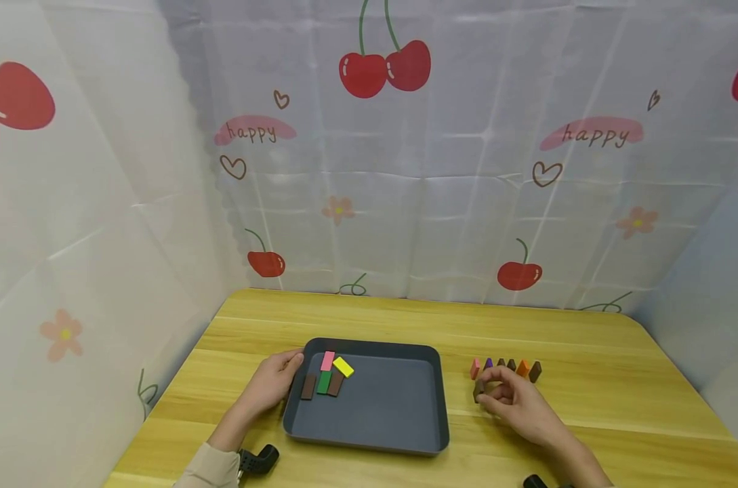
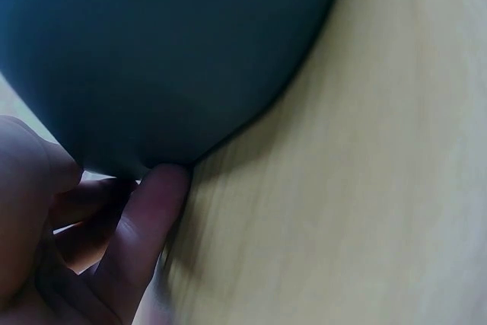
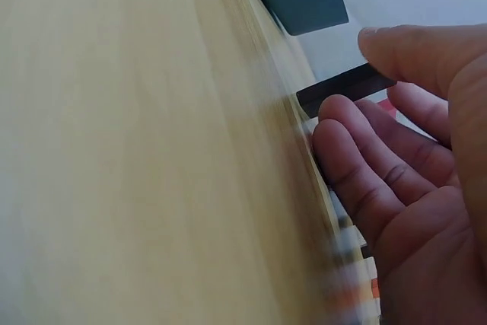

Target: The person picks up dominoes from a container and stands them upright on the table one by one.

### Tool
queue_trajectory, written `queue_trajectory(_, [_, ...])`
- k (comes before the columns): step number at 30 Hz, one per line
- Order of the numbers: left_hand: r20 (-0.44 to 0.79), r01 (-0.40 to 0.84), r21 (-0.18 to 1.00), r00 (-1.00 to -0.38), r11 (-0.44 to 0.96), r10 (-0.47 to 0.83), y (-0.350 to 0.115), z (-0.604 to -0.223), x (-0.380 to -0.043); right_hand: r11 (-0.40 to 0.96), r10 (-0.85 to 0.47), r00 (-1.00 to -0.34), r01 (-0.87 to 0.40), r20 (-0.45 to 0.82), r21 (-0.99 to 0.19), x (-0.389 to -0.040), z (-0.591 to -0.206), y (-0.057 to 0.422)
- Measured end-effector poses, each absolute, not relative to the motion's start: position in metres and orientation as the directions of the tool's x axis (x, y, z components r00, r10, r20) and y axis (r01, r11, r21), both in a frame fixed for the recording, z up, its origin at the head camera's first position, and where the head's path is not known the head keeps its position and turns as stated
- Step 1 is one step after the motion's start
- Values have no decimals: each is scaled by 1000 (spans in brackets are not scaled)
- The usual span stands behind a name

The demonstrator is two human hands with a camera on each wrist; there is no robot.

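My left hand [image 1: 274,378] grips the left wall of a dark grey tray [image 1: 399,407] near its far corner. In the left wrist view, fingertips press against the outside of the tray [image 2: 175,58]. Inside the tray lie a pink block [image 1: 328,360], a yellow block [image 1: 343,367], a green block [image 1: 324,382] and two brown blocks, all flat at its left side. To the right of the tray, my right hand [image 1: 518,405] pinches a dark brown domino-like block [image 3: 342,89] between thumb and fingers, close over the table.
Behind the right hand stands a row of upright blocks: a pink one [image 1: 475,368] at the left end, a purple one [image 1: 488,364], an orange one [image 1: 523,368] and several dark ones. The wooden table [image 1: 393,315] ends at a cherry-print curtain [image 1: 369,156] behind and at both sides.
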State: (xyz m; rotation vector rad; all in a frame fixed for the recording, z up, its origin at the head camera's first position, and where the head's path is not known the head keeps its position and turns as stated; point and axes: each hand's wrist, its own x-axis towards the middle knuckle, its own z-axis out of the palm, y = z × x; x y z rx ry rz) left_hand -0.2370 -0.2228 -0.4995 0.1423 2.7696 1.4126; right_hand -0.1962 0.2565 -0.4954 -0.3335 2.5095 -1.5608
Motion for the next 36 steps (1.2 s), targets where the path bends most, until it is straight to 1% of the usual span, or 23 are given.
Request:
queue_trajectory(6, [12, 67, 807, -995, 586, 96, -223, -500, -237, 435, -212, -977, -126, 34, -892, -193, -492, 255])
queue_trajectory(9, [16, 69, 807, -995, 586, 95, -224, -500, -237, 441, -193, -975, -186, 110, -878, -192, -489, 252])
queue_trajectory(12, [20, 71, 805, -995, 588, 93, -225, -500, -237, 438, -206, -960, -264, 190, -860, -192, -485, 249])
queue_trajectory(16, [25, 73, 802, -996, 593, 89, -225, -501, -237, 418, -240, -938, -331, 249, -846, -192, -479, 242])
queue_trajectory(19, [27, 78, 802, -995, 592, 94, -225, -502, -237, 412, -258, -929, -353, 264, -840, -193, -473, 237])
queue_trajectory(25, [33, 82, 812, -995, 578, 95, -224, -503, -237, 413, -267, -930, -347, 252, -842, -198, -459, 222])
queue_trajectory(32, [38, 86, 819, -995, 567, 96, -223, -502, -236, 353, -325, -882, -448, 342, -821, -209, -446, 200])
queue_trajectory(36, [30, 75, 823, -996, 563, 89, -223, -499, -236, 351, -343, -879, -448, 332, -822, -216, -439, 185])
